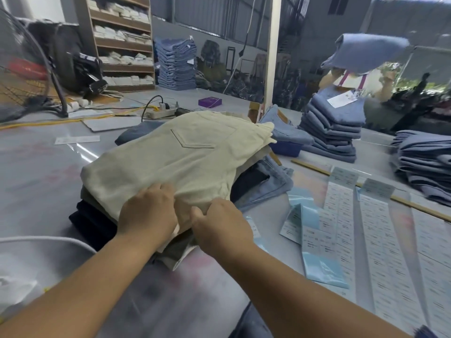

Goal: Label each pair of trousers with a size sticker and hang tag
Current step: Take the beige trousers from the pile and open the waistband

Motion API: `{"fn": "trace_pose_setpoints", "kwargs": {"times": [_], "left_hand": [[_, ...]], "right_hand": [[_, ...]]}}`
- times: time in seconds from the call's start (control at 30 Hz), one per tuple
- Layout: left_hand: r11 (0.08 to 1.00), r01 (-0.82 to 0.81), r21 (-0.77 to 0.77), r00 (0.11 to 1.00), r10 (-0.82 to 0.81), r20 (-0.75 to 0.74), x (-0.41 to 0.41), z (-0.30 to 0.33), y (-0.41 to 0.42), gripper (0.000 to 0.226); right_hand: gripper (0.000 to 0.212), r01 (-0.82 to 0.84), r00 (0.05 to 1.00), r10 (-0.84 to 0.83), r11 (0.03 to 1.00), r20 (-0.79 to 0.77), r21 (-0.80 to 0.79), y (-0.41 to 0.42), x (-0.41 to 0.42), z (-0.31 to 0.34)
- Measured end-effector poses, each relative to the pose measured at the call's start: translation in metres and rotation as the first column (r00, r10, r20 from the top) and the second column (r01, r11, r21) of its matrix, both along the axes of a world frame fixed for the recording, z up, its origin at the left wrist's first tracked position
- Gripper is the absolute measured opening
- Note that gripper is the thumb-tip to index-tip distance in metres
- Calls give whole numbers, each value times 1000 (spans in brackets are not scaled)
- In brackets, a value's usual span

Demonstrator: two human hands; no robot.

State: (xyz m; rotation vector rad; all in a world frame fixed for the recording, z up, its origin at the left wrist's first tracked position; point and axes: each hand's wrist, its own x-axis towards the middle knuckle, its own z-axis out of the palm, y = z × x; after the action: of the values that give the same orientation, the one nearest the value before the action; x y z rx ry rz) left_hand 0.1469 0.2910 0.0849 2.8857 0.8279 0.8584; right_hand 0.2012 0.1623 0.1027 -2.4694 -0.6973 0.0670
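Head cam: we see both hands at the near edge of a stack of folded trousers on the grey table (36, 172). Our left hand (148, 213) has its fingers curled over the near edge of the cream trousers (170, 157), the top pair, and grips the cloth. Our right hand (220, 226) is just beside it, thumb and fingers pinching the same edge. The 2 hands almost touch. The cream pair is folded, w/ a back pocket facing up, past our fingers.

Under our hands lie more pairs: an olive one and a dark navy pair (90, 220) that sticks out to the left of our left hand. Right of our right hand, light blue jeans (268, 184) poke out from under the stack.

Further right of the right hand are long sticker sheets (380, 240), laid flat side by side, w/ pale blue backing strips (322, 264) close to our right arm. A thin wood stick (415, 206) runs across the table past the sheets.

Left of the left hand the table is bare & shiny, w/ lots of room to slide things. Near our left arm there's a white rounded rim (48, 240).

Far past our hands: a power strip (161, 112), a purple box (210, 101), a fan (26, 69), shelves (122, 42), and tall stacks of blue jeans (332, 128). A white tag lies on top of the right stack; we can't read it.
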Motion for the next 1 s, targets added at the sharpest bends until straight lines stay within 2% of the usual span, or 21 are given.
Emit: {"fn": "trace_pose_setpoints", "kwargs": {"times": [0.07,0.1,0.17,0.2,0.27,0.37,0.4,0.47,0.53,0.63,0.73,0.83,0.9,1.0], "left_hand": [[997,37,-73,994,-29,110,-8,14,-4,14],[991,62,-115,985,-42,169,-11,24,-9,14],[979,127,-159,965,-86,246,-15,45,-28,11],[973,171,-152,954,-125,272,-16,54,-42,11],[953,270,-135,921,-214,326,-18,67,-72,11],[911,397,-108,870,-336,362,-24,68,-106,27],[898,428,-100,856,-367,363,-27,66,-114,32],[874,475,-100,835,-412,364,-33,61,-127,40],[854,510,-104,815,-441,377,-38,61,-139,43],[832,542,-117,788,-454,416,-47,72,-154,32],[773,624,-114,714,-504,487,-64,91,-170,16],[657,737,-160,645,-613,457,-85,106,-190,29],[582,795,-169,592,-687,422,-100,112,-206,36],[492,859,-143,511,-799,318,-120,113,-246,53]], "right_hand": [[36,-72,996,73,997,42,-24,-6,3,3],[30,-93,996,93,995,13,24,-10,5,5],[32,-16,977,69,968,-203,249,-15,5,12],[37,77,945,58,917,-322,392,-17,6,15],[43,224,889,72,792,-452,568,-23,7,21],[54,405,792,184,555,-582,727,-42,12,36],[60,418,786,195,531,-586,737,-51,15,41],[66,380,816,141,601,-561,703,-70,16,52],[57,366,839,81,647,-538,669,-85,14,62],[51,379,865,11,642,-502,667,-106,0,83],[50,343,890,43,594,-455,728,-134,-19,109],[46,320,921,-25,617,-388,719,-176,-43,127],[44,324,927,-46,601,-373,731,-207,-60,132],[45,373,925,-165,569,-343,732,-257,-85,134]]}}
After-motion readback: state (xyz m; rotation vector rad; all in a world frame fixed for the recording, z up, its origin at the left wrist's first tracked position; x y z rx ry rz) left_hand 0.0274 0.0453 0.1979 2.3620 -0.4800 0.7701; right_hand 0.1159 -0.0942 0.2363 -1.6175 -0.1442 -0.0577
